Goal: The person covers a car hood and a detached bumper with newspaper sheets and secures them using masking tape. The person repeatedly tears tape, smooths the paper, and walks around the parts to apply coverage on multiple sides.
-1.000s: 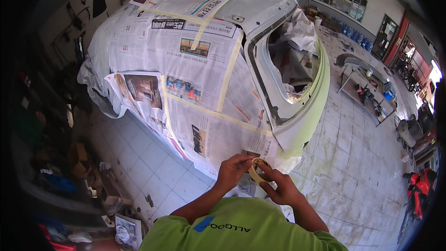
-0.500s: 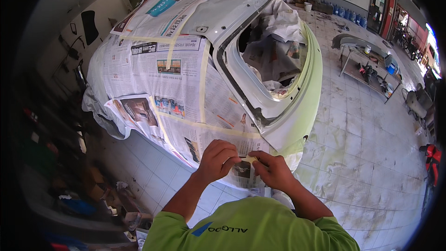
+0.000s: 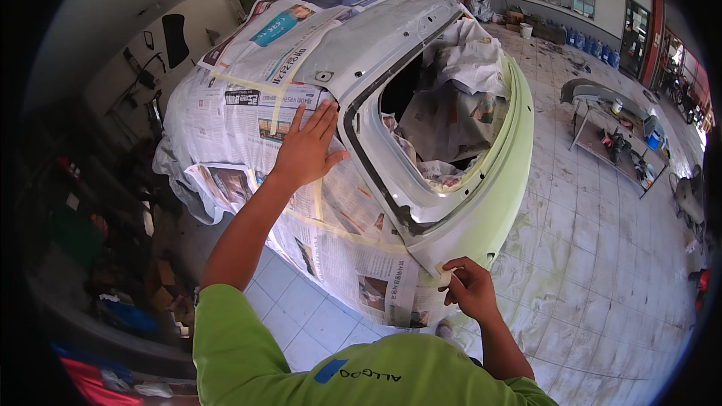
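Observation:
The car body before me is largely covered in newspaper sheets, joined by pale yellow strips of masking tape. My left hand lies flat on the paper beside the bare grey pillar, fingers stretched out and apart. Low on the right, near the lower corner of the frame, my right hand pinches a small pale yellow bit of masking tape between thumb and finger. Whether that bit touches the panel I cannot tell. Black trim edges the large window opening, which has crumpled paper inside.
On the right a low metal table carries tools and small containers. Blue water bottles line the back wall next to a white bucket. Boxes and clutter lie at the lower left. The floor is tiled.
My hands were close together at the lower paper edge with the tape. The left has moved up and away onto the upper paper and flattened; the right has shifted right, still pinching tape.

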{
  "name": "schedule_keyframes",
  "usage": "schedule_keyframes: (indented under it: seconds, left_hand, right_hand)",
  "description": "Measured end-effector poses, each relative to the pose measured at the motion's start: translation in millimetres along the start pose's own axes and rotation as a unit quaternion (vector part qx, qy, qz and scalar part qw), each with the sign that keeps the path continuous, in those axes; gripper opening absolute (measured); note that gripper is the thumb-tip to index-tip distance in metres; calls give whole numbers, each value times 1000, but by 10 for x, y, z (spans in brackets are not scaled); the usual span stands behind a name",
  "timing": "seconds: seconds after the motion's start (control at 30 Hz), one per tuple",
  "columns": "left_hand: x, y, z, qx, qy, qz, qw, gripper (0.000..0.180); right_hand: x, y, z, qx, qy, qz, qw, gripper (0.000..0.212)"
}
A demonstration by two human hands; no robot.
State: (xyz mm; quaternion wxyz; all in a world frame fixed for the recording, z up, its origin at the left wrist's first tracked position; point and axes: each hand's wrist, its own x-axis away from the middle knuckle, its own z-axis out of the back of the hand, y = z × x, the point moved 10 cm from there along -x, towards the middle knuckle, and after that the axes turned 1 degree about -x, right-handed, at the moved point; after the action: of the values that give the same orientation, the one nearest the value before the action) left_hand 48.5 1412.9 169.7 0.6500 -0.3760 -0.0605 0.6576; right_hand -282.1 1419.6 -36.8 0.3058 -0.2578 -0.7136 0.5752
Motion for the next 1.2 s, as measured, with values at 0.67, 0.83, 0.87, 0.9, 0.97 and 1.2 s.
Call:
schedule_keyframes:
  seconds: [0.67, 0.83, 0.87, 0.9, 0.97, 1.2]
  left_hand:
    - [809, 1781, 582, 594, -9, 35, 804, 40]
    - [1028, 1338, 592, 602, 76, 101, 789, 18]
    - [1065, 1258, 609, 587, 103, 107, 796, 18]
    - [1082, 1172, 626, 574, 129, 111, 801, 19]
    - [1172, 1069, 712, 554, 185, 119, 803, 25]
    - [1376, 824, 607, 552, 207, 168, 790, 22]
  right_hand:
    - [-420, -184, -468, -23, -148, -32, 988, 18]
    - [-474, -238, -828, 26, -163, 13, 986, 23]
    - [-480, -266, -890, 40, -159, 23, 986, 23]
    - [-529, -343, -945, 55, -152, 33, 986, 24]
    - [-583, -392, -1071, 85, -146, 21, 985, 26]
    - [-574, -555, -1451, 217, -155, 140, 954, 27]
